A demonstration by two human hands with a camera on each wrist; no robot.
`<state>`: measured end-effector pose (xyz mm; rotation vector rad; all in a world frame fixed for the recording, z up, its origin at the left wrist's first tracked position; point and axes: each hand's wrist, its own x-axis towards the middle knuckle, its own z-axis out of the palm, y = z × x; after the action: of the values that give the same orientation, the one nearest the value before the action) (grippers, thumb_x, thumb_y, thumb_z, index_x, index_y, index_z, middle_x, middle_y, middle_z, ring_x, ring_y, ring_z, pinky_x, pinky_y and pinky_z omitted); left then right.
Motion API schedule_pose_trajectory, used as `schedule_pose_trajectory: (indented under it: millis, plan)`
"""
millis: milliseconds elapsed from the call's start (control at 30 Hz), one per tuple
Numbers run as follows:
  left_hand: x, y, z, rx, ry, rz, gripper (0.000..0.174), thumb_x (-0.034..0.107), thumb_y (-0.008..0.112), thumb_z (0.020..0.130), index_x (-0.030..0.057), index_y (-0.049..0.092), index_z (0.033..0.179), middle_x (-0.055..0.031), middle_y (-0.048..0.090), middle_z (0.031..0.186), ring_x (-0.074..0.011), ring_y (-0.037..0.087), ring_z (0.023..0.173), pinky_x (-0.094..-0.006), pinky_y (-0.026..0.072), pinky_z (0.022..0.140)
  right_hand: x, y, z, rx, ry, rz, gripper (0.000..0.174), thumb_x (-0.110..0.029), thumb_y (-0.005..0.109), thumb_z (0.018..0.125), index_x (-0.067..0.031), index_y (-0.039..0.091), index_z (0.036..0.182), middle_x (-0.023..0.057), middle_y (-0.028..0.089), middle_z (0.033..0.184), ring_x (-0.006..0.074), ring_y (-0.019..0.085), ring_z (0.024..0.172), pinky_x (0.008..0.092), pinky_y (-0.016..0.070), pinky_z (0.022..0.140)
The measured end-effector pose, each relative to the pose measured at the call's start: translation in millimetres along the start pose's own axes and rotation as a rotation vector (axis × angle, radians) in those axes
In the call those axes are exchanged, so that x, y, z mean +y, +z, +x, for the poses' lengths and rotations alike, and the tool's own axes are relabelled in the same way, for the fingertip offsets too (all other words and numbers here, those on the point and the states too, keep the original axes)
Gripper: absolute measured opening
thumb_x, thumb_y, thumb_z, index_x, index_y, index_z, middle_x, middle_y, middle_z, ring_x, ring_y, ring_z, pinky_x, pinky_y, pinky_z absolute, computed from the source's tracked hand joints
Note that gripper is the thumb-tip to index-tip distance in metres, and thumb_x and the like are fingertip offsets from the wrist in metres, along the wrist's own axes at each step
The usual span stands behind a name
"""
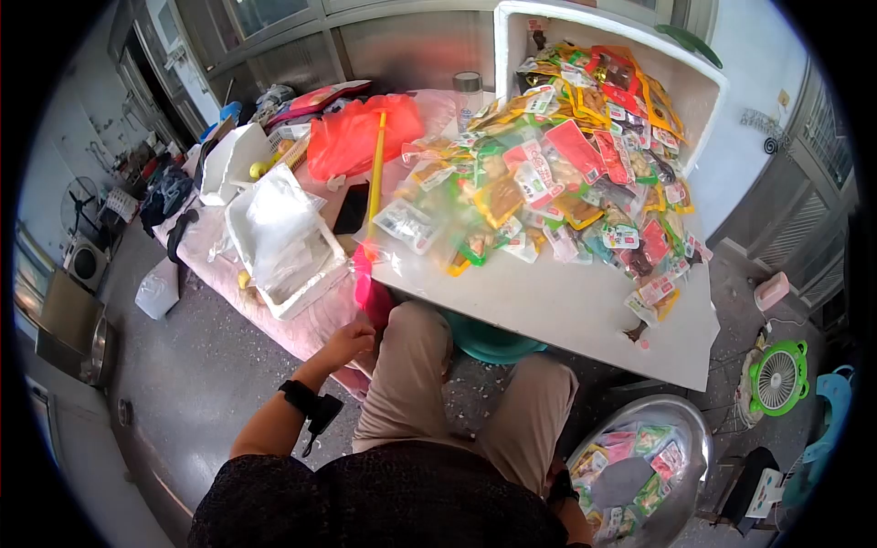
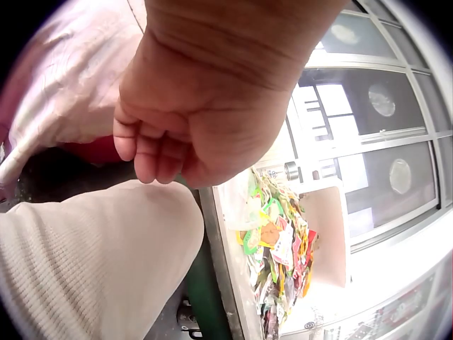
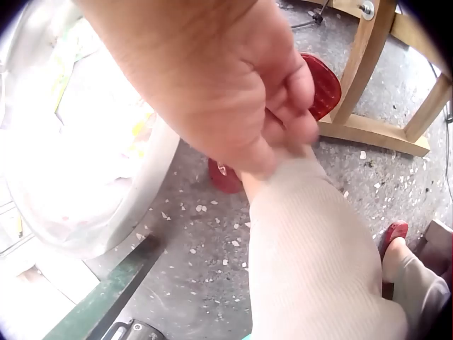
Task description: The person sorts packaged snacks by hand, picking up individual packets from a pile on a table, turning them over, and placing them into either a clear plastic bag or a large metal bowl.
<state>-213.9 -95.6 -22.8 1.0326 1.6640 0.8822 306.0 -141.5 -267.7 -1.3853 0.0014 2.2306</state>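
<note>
In the head view my left hand (image 1: pixel 350 342) is held beside the left knee, near a bright pink bag (image 1: pixel 368 288) at the table edge. Its fingers curl loosely with nothing in them, as the left wrist view shows of the same hand (image 2: pixel 195 120). My right hand (image 3: pixel 241 99) hangs low by the right leg, fingers loosely bent and slightly blurred. It overlaps the hem of the beige trouser leg (image 3: pixel 304 234) in the right wrist view. A metal basin (image 1: pixel 699 438) holding colourful snack packets (image 1: pixel 670 459) stands on the floor beside it.
A heap of packaged snacks (image 1: pixel 566 173) spills from a white foam box (image 1: pixel 708 91) onto the white table (image 1: pixel 548 301). Left of it lie a yellow stick (image 1: pixel 376 173), a red plastic bag (image 1: pixel 343 137) and an open foam box (image 1: pixel 315 292). A green fan (image 1: pixel 779 376) stands at right.
</note>
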Motion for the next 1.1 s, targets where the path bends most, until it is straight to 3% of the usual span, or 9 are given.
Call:
schedule_pose_trajectory:
  millis: [133,233,267,333,433,600,700,933,1100]
  plan:
    - [3,-29,9,0.173,0.177,0.097,0.015,0.009,0.051,0.076,-0.0005,0.051,0.087,-0.0028,0.052,0.074,-0.0097,0.050,0.068,-0.0217,0.0403,0.060,-10,-22,17,-0.278,-0.140,0.005,0.032,-0.019,0.050,0.076,-0.0078,0.047,0.105,0.0048,0.056,0.096,0.0214,0.055,0.085,0.0382,0.0469,0.070]
    - [23,-63,14,0.540,0.323,0.166,0.011,0.008,0.054,0.074,0.0000,0.053,0.081,-0.0043,0.053,0.069,-0.0108,0.049,0.061,-0.0231,0.0403,0.055,-31,-76,55,-0.185,0.075,-0.095,0.033,-0.016,0.050,0.069,-0.0016,0.052,0.098,0.0139,0.056,0.097,0.0268,0.053,0.087,0.0407,0.0441,0.076]
    - [43,-73,9,0.686,0.382,0.378,0.011,0.009,0.054,0.074,0.0007,0.053,0.082,-0.0063,0.052,0.066,-0.0119,0.049,0.059,-0.0239,0.0399,0.055,-38,-73,53,-0.017,0.056,-0.124,0.020,-0.014,0.048,0.068,-0.0037,0.056,0.083,0.0089,0.059,0.075,0.0214,0.057,0.070,0.0342,0.0471,0.059]
    - [58,-104,16,0.865,0.576,0.632,0.014,0.008,0.054,0.071,0.0014,0.053,0.083,-0.0117,0.054,0.073,-0.0205,0.052,0.063,-0.0285,0.0420,0.057,-54,-41,20,0.121,-0.066,-0.362,0.012,-0.015,0.047,0.070,-0.0065,0.055,0.073,0.0052,0.056,0.065,0.0179,0.055,0.062,0.0307,0.0442,0.051]
    - [69,-154,38,0.981,0.581,0.908,0.023,0.013,0.054,0.071,0.0021,0.053,0.091,-0.0157,0.054,0.089,-0.0314,0.051,0.085,-0.0385,0.0405,0.074,-81,-2,-20,0.208,-0.152,-0.518,0.004,-0.013,0.049,0.072,-0.0097,0.048,0.070,0.0033,0.050,0.061,0.0175,0.053,0.058,0.0293,0.0412,0.047]
    - [35,-203,77,0.710,0.122,1.055,0.026,0.021,0.045,0.074,0.0045,0.054,0.093,-0.0182,0.055,0.091,-0.0350,0.051,0.085,-0.0400,0.0409,0.076,-108,24,-51,0.205,-0.240,-0.612,0.008,-0.011,0.052,0.071,-0.0094,0.045,0.074,0.0052,0.049,0.064,0.0196,0.054,0.059,0.0303,0.0422,0.047]
    - [44,-204,78,0.699,0.046,1.015,0.024,0.021,0.042,0.074,0.0046,0.055,0.088,-0.0190,0.056,0.084,-0.0358,0.053,0.080,-0.0416,0.0420,0.072,-114,27,-58,0.114,-0.228,-0.652,0.008,-0.015,0.051,0.072,-0.0113,0.044,0.074,0.0045,0.050,0.066,0.0196,0.054,0.061,0.0309,0.0415,0.048]
    - [42,-219,70,0.841,0.220,0.928,0.016,0.014,0.050,0.066,-0.0006,0.051,0.073,-0.0210,0.055,0.073,-0.0356,0.053,0.073,-0.0406,0.0420,0.065,-116,43,-73,0.200,-0.273,-0.674,0.017,-0.012,0.051,0.072,-0.0051,0.045,0.086,0.0059,0.049,0.072,0.0167,0.053,0.063,0.0263,0.0419,0.050]
    - [63,-213,51,0.721,0.172,0.872,0.020,0.020,0.053,0.068,-0.0004,0.051,0.072,-0.0182,0.054,0.067,-0.0312,0.053,0.066,-0.0380,0.0410,0.059,-127,70,-99,0.189,-0.422,-0.768,0.028,-0.012,0.052,0.073,-0.0030,0.043,0.098,0.0061,0.051,0.076,0.0162,0.054,0.066,0.0261,0.0428,0.053]
